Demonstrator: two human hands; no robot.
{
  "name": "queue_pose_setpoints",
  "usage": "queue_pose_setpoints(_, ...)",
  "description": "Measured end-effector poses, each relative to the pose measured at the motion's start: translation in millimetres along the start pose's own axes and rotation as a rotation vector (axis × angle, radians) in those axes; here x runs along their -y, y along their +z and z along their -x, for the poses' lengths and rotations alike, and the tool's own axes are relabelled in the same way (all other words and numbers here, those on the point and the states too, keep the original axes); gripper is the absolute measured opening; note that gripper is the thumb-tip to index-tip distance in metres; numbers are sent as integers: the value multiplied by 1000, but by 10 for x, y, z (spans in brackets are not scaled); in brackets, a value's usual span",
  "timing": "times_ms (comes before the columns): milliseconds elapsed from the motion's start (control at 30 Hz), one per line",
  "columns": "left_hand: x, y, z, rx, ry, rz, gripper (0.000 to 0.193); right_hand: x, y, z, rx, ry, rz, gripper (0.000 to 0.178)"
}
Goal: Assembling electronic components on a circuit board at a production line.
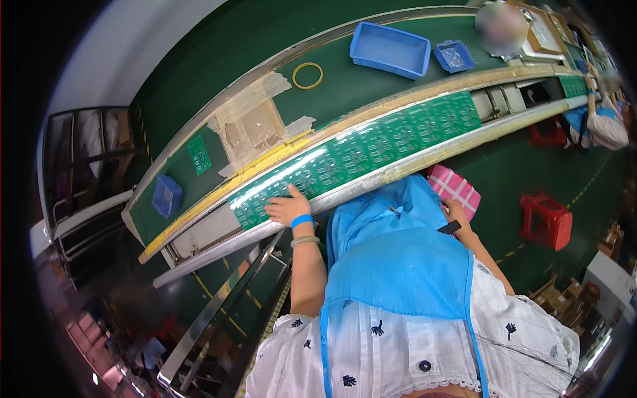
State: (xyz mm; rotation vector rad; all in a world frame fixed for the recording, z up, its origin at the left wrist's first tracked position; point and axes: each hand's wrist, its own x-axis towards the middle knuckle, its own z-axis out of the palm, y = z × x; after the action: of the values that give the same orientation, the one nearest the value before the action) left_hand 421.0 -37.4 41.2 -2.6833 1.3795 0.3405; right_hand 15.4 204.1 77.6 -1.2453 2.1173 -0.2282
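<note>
Blue apron (398, 278) nearest, left hand (286, 207) flat, fingers spread on green circuit boards (358, 149), right hand (456, 213) gripping a dark object (449, 227), pink checked stool (454, 189) beside.

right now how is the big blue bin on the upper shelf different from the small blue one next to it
The big blue bin is several times wider than the small blue bin. The big blue bin looks empty, while the small blue bin holds something pale, too small to identify. The big blue bin sits nearer the yellow ring; the small one lies farther right. Both are open-topped blue plastic trays on the green shelf.
</note>
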Motion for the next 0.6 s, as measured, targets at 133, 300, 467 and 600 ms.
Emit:
queue_pose_setpoints(133, -524, -214, 536, 153, 59, -86, 99, 39, -347, -589, 127, 13, -56, 32)
queue_pose_setpoints(300, -1018, -123, 954, 229, 206, -87, 98, -13, -810, -1228, 185, 20, -70, 28)
queue_pose_setpoints(467, -1395, -609, 910, 393, 230, 55, 74, -87, -988, -1560, 319, -39, 2, 24)
queue_pose_setpoints(600, -1017, -983, 75, 233, 149, 342, 50, -17, -952, -1646, 302, 13, 1, 23)
